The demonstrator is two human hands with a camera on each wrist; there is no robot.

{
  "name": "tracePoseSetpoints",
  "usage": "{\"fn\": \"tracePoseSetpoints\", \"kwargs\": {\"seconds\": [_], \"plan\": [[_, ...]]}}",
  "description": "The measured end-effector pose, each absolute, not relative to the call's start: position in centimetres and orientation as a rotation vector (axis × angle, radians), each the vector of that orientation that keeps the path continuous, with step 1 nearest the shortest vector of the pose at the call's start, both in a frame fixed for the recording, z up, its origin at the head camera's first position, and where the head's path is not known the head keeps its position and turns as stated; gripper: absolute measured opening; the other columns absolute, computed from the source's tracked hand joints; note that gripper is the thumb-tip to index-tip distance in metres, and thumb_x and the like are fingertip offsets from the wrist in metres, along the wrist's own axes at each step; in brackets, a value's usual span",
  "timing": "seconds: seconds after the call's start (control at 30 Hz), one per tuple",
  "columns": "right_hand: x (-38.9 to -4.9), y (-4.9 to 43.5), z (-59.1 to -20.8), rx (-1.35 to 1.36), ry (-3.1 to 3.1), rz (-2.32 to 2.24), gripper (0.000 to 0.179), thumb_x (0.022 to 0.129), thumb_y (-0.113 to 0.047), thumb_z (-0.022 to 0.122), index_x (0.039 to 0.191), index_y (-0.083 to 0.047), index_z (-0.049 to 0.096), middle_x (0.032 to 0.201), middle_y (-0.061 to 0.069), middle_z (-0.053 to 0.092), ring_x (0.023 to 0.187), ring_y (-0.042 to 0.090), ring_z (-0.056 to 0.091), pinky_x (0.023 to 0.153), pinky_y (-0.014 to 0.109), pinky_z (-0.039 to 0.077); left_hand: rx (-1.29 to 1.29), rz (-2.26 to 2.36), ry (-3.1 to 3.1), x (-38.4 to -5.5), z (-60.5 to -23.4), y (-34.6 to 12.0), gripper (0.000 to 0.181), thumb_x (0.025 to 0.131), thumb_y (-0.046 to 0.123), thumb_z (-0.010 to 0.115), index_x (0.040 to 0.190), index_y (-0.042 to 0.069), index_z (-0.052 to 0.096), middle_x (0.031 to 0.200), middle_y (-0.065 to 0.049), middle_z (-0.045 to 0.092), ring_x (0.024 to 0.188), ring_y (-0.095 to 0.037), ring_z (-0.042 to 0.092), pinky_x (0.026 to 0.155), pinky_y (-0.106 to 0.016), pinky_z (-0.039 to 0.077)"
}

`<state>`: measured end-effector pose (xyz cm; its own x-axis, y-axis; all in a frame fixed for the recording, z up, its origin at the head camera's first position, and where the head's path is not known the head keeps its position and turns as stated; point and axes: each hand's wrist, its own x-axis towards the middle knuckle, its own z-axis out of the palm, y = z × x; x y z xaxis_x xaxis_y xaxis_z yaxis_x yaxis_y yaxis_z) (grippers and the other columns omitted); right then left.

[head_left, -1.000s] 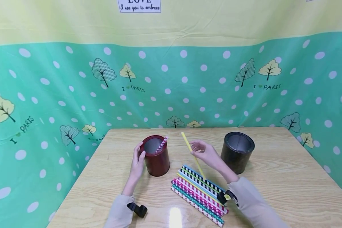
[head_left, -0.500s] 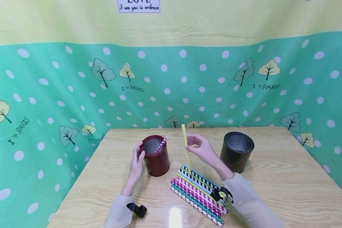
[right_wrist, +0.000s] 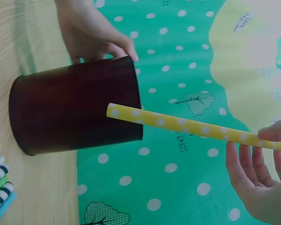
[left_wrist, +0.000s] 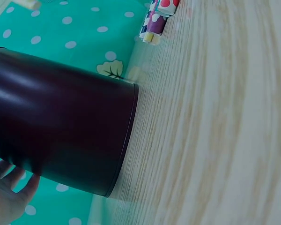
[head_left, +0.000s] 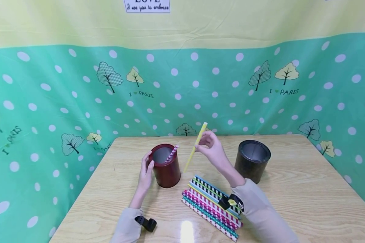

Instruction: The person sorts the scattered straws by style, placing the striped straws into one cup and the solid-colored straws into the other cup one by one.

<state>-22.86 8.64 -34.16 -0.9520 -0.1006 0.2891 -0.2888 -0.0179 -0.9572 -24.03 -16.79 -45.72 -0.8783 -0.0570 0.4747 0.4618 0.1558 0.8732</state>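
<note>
My left hand holds the left side of an upright dark red can, its fingers and thumb spread round the wall near the rim. A pink-and-white striped paper straw leans inside the can and sticks out over the right of its rim. Between thumb and fingertips my right hand pinches a yellow paper straw with white dots. This straw hangs tilted in the air right of the red can, lower end toward the can. In the left wrist view, the can covers part of the left hand.
Several patterned paper straws lie side by side on the wooden table, partly beneath the right forearm. A black can stands upright at the right. A green dotted cloth hangs behind the table.
My right hand has lifted the yellow straw off the row of straws and carried it left toward the red can, turning its lower end leftward. The left hand has stayed on the can.
</note>
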Motion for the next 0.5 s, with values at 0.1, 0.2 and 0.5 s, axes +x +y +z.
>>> {"fn": "tracePoseSetpoints", "kwargs": {"seconds": [0.1,0.2,0.5], "plan": [[-22.7,8.4,-33.6,0.405,-2.071,2.139,0.036,0.079,0.002,0.059,0.109,-0.002,0.040,0.097,0.014,0.054,0.089,0.018,0.054,0.074,0.031,0.049,-0.385,-1.761,-2.041,-24.0,-45.7,-16.7,0.038,0.092,0.002,0.036,0.130,-0.001,0.032,0.124,-0.028,0.042,0.111,-0.027,0.041,0.088,-0.011,0.031],[-22.6,8.3,-33.3,0.422,-2.030,2.154,0.034,0.079,0.003,0.059,0.108,-0.003,0.040,0.095,0.012,0.054,0.088,0.016,0.055,0.074,0.029,0.050,-0.401,-1.755,-2.024,-24.1,-45.9,-16.7,0.037,0.093,0.004,0.037,0.129,0.000,0.033,0.122,-0.028,0.043,0.110,-0.027,0.041,0.087,-0.012,0.031],[-26.1,8.4,-36.8,0.674,-1.707,2.290,0.032,0.079,-0.003,0.062,0.104,-0.003,0.043,0.097,0.016,0.056,0.091,0.024,0.056,0.076,0.036,0.049,-0.406,-1.753,-2.016,-24.1,-46.0,-16.7,0.037,0.093,0.005,0.037,0.129,0.000,0.033,0.121,-0.028,0.043,0.108,-0.020,0.043,0.087,-0.012,0.032]]}}
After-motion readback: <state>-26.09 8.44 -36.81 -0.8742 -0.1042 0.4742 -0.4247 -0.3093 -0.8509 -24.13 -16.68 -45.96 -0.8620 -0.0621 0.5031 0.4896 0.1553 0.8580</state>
